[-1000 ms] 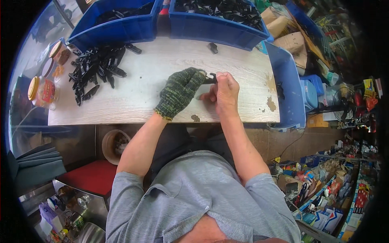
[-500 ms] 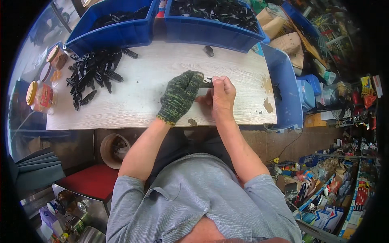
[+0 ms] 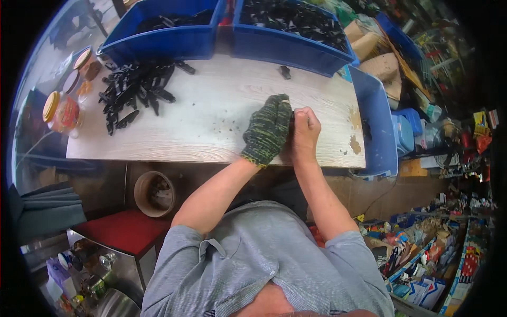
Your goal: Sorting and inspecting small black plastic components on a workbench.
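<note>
My left hand (image 3: pixel 268 129), in a green knit glove, and my bare right hand (image 3: pixel 304 130) are pressed together over the near right part of a pale wooden table (image 3: pixel 211 127). Both are closed tight; whatever they grip is hidden between them now. A pile of several small black plastic parts (image 3: pixel 136 90) lies on the table's far left. One loose black part (image 3: pixel 285 72) rests near the table's far edge.
Two blue bins (image 3: pixel 174 39) (image 3: pixel 288 45) of black parts line the far edge, and another blue bin (image 3: pixel 376 127) stands at the right end. Jars (image 3: pixel 60 111) sit at left. A round pot (image 3: pixel 153 193) and red stool (image 3: pixel 121 230) are below.
Both hands have closed together toward me. The small black part seen between the fingertips earlier is now hidden inside them.
</note>
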### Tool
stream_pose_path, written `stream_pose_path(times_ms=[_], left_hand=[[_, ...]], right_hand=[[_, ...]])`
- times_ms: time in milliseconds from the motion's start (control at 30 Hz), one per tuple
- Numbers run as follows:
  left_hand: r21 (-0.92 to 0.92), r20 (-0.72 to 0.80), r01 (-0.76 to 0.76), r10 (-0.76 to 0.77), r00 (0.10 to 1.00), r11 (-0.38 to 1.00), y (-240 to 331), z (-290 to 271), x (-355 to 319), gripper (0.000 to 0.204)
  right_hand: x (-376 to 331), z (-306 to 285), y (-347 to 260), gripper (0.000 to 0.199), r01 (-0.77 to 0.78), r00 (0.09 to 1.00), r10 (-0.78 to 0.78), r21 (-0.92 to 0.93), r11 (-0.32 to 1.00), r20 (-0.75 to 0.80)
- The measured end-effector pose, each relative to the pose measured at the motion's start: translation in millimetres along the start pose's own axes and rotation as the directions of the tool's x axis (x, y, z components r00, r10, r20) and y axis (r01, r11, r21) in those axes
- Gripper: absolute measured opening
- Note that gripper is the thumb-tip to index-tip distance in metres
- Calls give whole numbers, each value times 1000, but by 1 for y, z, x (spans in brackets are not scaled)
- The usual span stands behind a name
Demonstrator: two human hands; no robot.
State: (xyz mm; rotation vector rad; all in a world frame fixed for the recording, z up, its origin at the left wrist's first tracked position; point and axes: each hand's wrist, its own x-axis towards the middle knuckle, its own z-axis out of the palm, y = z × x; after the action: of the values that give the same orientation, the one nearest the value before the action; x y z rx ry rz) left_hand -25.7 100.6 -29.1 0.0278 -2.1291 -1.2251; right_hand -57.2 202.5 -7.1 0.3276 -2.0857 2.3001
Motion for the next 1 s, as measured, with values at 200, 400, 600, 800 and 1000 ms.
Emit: stream_pose_path(times_ms=[200, 400, 600, 800, 1000], left_hand=[[-283, 99, 325, -310, 946, 902, 25, -30, -2, 33], [-415, 136, 330, -301, 944, 848, 7, -49, -15, 34], [-278, 245, 391, -329, 912, 877, 26, -58, -9, 34], [-256, 152, 261, -228, 962, 931, 18, -52, -14, 33], [-246, 97, 201, -182, 978, 948, 16, -50, -16, 32]], right_hand=[[13, -6, -19, 30, -185, 982, 189, 99, 978, -29], [87, -76, -36, 29, -159, 879, 252, 250, 955, -405], [96, -68, -25, 33, -175, 875, 209, 117, 978, -437], [111, -10, -9, 37, -362, 932, 335, -265, 894, -142], [121, 28, -8, 33, -191, 980, 174, -684, 704, -94]])
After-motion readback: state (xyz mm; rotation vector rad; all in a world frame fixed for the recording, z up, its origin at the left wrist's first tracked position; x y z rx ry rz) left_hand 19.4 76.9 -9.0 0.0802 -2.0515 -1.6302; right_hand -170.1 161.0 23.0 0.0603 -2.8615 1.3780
